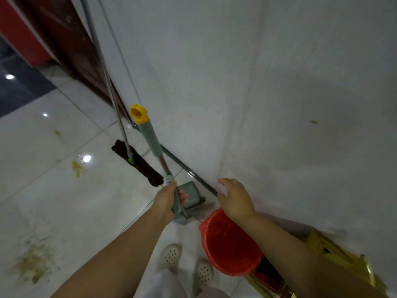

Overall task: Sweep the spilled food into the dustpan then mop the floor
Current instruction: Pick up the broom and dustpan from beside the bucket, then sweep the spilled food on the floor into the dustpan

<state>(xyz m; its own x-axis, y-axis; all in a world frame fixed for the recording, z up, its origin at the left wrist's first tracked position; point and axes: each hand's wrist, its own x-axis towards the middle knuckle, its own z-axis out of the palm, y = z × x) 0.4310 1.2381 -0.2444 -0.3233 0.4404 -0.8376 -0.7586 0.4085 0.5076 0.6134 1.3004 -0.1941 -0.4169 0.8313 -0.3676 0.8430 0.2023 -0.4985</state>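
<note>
The left hand point(166, 197) grips the green dustpan's handle point(176, 196) against the white wall point(236, 82); the right hand point(235, 200) hovers released above a red plastic bucket point(231, 244). Greenish spilled food point(35, 263) smears open white floor tiles point(64, 201) leftward. A dark flat mop point(137, 162) leans just beside the dustpan.

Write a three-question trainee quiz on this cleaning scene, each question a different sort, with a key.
1. True or false: the left hand grips the green mop's handle.
2. Which lies nearest the red bucket? A) the black flat mop B) the yellow sign C) the green spill
3. Fill in: the right hand is open, reaching toward the dark ____ leaning on the wall.

Key: 1 true; 2 B; 3 pole.
</note>
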